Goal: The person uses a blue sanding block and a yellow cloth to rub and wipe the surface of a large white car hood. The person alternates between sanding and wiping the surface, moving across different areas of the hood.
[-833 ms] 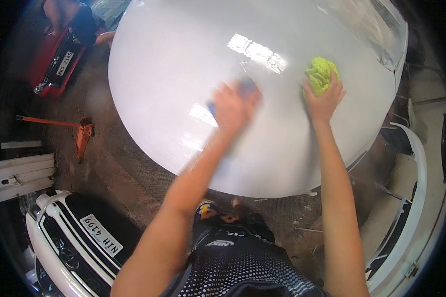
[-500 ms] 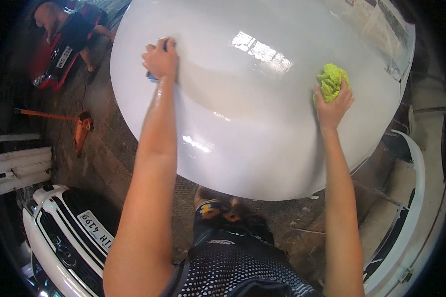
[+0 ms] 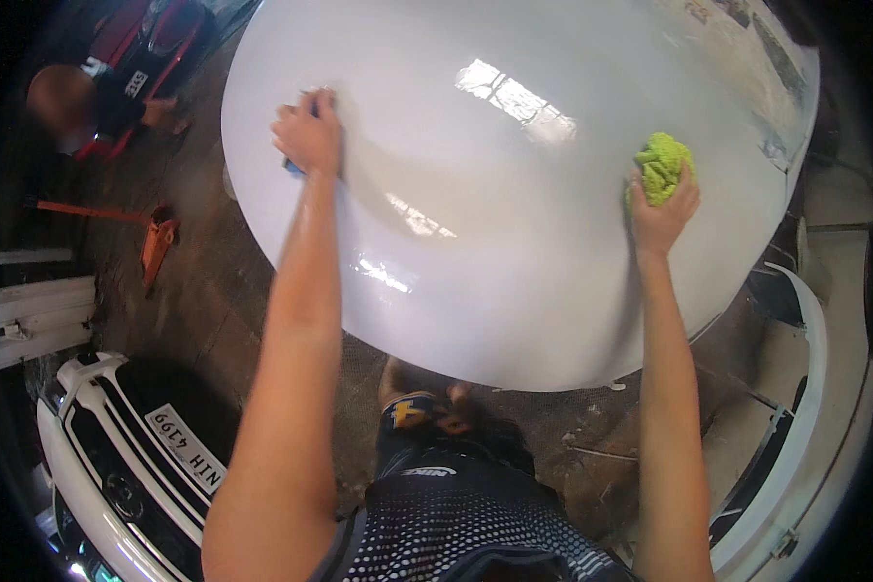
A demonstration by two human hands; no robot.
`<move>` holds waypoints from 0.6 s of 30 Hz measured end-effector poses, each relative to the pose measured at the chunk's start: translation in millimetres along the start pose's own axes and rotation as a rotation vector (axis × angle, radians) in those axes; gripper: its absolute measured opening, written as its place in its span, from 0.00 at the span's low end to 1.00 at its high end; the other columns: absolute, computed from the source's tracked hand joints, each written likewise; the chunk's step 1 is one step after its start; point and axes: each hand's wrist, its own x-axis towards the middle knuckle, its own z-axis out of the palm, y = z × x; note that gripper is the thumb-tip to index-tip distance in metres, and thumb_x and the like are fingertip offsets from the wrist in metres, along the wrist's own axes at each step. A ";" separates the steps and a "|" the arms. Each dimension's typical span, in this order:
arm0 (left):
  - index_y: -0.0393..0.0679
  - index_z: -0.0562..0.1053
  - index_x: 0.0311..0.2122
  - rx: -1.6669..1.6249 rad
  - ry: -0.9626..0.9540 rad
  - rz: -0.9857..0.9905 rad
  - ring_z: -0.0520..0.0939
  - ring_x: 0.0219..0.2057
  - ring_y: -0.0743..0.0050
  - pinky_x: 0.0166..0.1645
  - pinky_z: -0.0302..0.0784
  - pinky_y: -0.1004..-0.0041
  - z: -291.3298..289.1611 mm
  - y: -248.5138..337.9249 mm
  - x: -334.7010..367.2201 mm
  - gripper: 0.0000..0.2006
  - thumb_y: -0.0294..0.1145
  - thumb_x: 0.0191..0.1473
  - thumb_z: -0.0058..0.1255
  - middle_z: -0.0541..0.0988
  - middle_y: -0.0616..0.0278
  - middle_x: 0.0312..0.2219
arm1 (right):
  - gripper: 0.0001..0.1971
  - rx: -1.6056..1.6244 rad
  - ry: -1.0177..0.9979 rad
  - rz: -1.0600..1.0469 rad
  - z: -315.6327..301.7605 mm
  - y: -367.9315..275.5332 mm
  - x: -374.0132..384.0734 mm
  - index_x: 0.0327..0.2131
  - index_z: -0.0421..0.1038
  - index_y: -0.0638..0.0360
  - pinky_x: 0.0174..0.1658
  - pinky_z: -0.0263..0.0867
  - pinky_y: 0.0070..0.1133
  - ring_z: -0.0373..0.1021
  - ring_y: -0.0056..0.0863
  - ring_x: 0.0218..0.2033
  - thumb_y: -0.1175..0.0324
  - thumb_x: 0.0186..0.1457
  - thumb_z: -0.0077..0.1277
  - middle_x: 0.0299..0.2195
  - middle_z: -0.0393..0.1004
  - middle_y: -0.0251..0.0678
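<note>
A glossy white car hood spreads out before me, with bright window reflections and a duller patch near its middle left. On its left part my left hand is closed over a small blue-and-dark pad, mostly covered by the palm and fingers, so its exact kind does not show. Toward the right side, my right hand grips a crumpled yellow-green cloth that rests against the hood's surface. Both arms are stretched forward across the hood's near edge.
An orange floor jack stands at the left. Lower left is a white car front with a dark grille. A loose white bumper curves along the right. Another person is bent low beside a red car at upper left.
My left hand has slid a little nearer to me and slightly left with the pad. The right hand and cloth have shifted slightly right. The other person has bent lower and moved left.
</note>
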 end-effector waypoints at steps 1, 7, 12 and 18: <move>0.52 0.84 0.39 -0.060 -0.025 0.059 0.77 0.41 0.47 0.46 0.70 0.49 -2.7 33.8 -35.4 0.17 0.53 0.61 0.53 0.79 0.52 0.38 | 0.44 -0.031 0.005 -0.003 0.4 6.4 -0.2 0.63 0.60 0.55 0.64 0.49 0.51 0.63 0.47 0.57 0.46 0.47 0.67 0.53 0.68 0.45; 0.44 0.81 0.39 -0.593 -0.318 0.943 0.78 0.36 0.46 0.43 0.71 0.50 -75.7 158.5 -235.7 0.19 0.51 0.54 0.61 0.79 0.51 0.38 | 0.45 -0.006 -0.009 0.040 -9.5 1.3 -1.9 0.64 0.60 0.54 0.65 0.47 0.53 0.62 0.46 0.58 0.45 0.47 0.67 0.53 0.67 0.45; 0.48 0.83 0.34 -0.264 -0.088 0.313 0.78 0.31 0.47 0.37 0.72 0.54 7.3 110.3 -17.3 0.16 0.50 0.59 0.56 0.80 0.52 0.31 | 0.45 0.024 -0.039 0.048 -8.6 -8.6 0.1 0.64 0.59 0.53 0.65 0.45 0.55 0.62 0.46 0.58 0.45 0.47 0.67 0.54 0.67 0.44; 0.40 0.79 0.49 -0.235 -0.208 0.384 0.75 0.53 0.41 0.63 0.62 0.43 -12.3 185.6 -182.6 0.27 0.56 0.59 0.53 0.77 0.42 0.49 | 0.46 -0.026 -0.104 0.089 -5.0 -4.5 -1.4 0.65 0.56 0.54 0.66 0.40 0.61 0.54 0.49 0.66 0.45 0.48 0.66 0.59 0.61 0.49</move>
